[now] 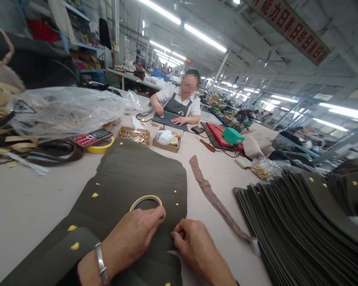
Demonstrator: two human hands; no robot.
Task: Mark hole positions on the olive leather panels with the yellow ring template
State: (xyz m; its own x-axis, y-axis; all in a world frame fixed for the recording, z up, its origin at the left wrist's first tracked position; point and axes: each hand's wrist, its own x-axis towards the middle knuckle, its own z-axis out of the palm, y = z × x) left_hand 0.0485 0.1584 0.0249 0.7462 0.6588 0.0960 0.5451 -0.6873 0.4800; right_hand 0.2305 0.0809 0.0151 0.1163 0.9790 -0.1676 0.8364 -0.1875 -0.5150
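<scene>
A dark olive panel of sheet material [143, 167] lies on the table in front of me, and more olive material overlaps it near my side. My left hand [134, 230], with a silver bracelet at the wrist, is closed on a roll of yellow tape [146, 197] above the panel. At the panel's right edge my right hand [195, 240] has its thumb and fingers pinched together. Whatever is between those fingertips is too small to make out. Small yellow tape pieces [74, 246] dot the panel's left side. Two gold studs [177, 205] show near its right edge.
Stacked olive panels [286, 222] fill the right side. A brown speckled strip [211, 194] lies between. Beyond are boxes of gold hardware [134, 136], a red phone [92, 138], another yellow tape roll [100, 147] and clear plastic bags [68, 105]. A co-worker [179, 99] sits opposite, handling a dark panel.
</scene>
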